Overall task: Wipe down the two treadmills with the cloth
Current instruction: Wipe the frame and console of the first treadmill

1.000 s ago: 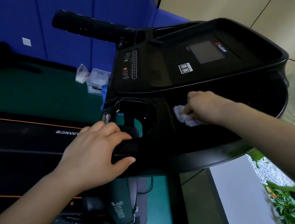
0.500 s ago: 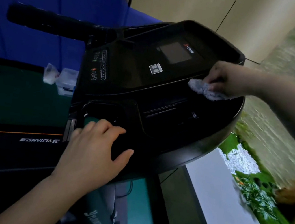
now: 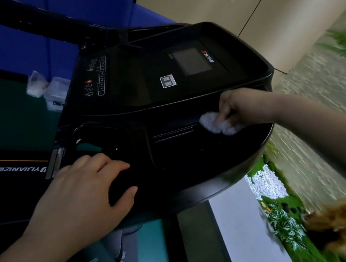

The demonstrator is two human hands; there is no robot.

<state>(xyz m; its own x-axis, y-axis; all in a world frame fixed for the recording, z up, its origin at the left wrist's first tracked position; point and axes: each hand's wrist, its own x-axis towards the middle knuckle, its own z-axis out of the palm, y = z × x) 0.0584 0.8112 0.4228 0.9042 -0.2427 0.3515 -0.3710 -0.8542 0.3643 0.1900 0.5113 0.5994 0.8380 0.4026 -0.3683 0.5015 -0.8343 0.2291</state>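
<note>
Treadmill console [image 3: 165,147]: right hand [image 3: 235,105] grips crumpled white cloth [image 3: 215,125] against its right edge; left hand [image 3: 85,192] rests flat on near-left corner.

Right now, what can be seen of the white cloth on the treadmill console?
The small white fluffy cloth looks like soft, nubby fabric, bunched into a crumpled wad, not spread flat. It lies on the glossy black treadmill console, on the ledge just below the raised display panel, toward the right side. The right hand presses on it with curled fingers, hiding its upper part; the rest bulges out below and left of them. Nothing else touches it.
</note>
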